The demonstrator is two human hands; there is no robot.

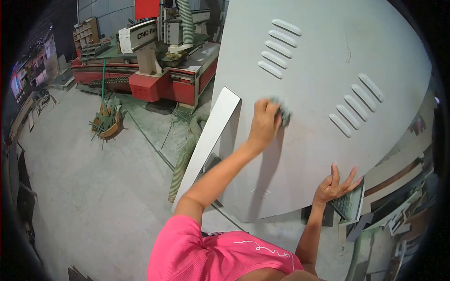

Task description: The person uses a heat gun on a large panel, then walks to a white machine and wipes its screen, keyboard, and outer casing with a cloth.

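The left hand [268, 117] has its fingers closed on a rag [285, 112] against the panel [309, 84], the right hand [333, 188] spreads its fingers at the lower right edge, and a tub [112, 135] holds scraps [107, 119].

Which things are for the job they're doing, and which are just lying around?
For the job, it seems:
slotted grey panel
grey-green pad or cloth, in the left hand
right hand, by the panel's lower edge

Probably just around:
CNC machine
tub of scraps
ribbed hose

Open floor [98, 196] left; slanted board [211, 136] (white) beside panel [309, 159].
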